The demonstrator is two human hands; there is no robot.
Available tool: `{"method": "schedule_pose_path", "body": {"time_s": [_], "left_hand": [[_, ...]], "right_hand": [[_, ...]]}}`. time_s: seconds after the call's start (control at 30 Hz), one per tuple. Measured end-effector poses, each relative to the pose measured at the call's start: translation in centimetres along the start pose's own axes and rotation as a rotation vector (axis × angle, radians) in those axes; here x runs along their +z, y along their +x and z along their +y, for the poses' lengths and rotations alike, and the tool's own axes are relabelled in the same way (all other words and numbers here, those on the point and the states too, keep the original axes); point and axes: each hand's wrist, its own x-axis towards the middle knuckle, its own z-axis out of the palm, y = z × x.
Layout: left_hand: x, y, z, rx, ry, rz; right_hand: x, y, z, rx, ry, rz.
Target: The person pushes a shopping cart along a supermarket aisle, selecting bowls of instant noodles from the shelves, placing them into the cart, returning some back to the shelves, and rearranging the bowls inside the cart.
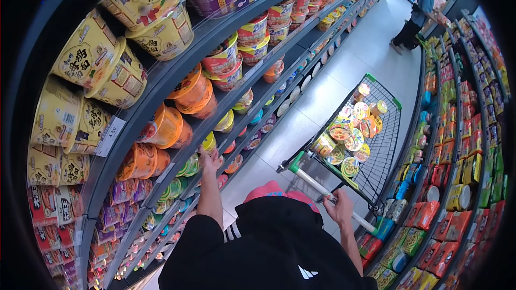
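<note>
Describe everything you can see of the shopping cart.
The shopping cart has a dark wire-mesh basket, metal by its look, with green corner pieces and a pale handle with a green end. It stands upright on the pale, shiny floor between the shelves, ahead of the person. Colourful noodle tubs lie heaped inside. The right hand grips the handle.

2 hands (339, 208), 1 cart (382, 153) w/ approx. 11 tubs (353, 139).
</note>
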Motion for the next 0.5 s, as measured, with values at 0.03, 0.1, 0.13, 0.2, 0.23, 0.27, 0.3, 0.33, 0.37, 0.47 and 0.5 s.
{"method": "schedule_pose_path", "body": {"time_s": [0.03, 0.1, 0.13, 0.2, 0.23, 0.27, 0.3, 0.33, 0.37, 0.47, 0.5], "left_hand": [[-0.1, 0.1, 0.1, -0.003, -0.007, -0.023], [-0.2, 0.2, 0.2, -0.038, -0.008, -0.058], [-0.3, 0.2, 0.2, -0.071, 0.0, -0.07], [-0.4, 0.7, -0.1, -0.096, 0.007, -0.066], [-0.7, 1.4, -0.6, -0.09, 0.007, -0.048], [-1.0, 2.0, -0.9, -0.083, 0.006, -0.028], [-1.2, 2.4, -1.1, -0.073, 0.025, -0.018], [-1.3, 2.9, -1.1, -0.063, 0.044, -0.007], [-1.4, 3.3, -1.1, -0.052, 0.062, 0.003], [0.4, 0.3, -0.4, 0.066, 0.172, 0.133], [0.2, 0.7, -0.6, 0.071, 0.172, 0.137]], "right_hand": [[-0.1, -0.1, -0.2, 0.001, 0.001, -0.005], [-0.1, -0.2, -0.3, -0.004, 0.004, -0.009], [-0.1, -0.2, -0.3, -0.008, 0.006, -0.011], [0.0, -0.2, -0.4, -0.012, 0.012, -0.021], [-0.1, -0.3, -0.4, -0.012, 0.012, -0.028], [-0.2, -0.4, -0.4, -0.011, 0.012, -0.028], [-0.3, -0.4, -0.5, -0.012, 0.013, -0.028], [-0.3, -0.4, -0.6, -0.013, 0.015, -0.029], [-0.3, -0.4, -0.7, -0.015, 0.015, -0.023], [-0.2, -0.5, -0.8, -0.023, 0.011, -0.013], [-0.4, -0.5, -0.9, -0.026, 0.006, -0.015]]}}
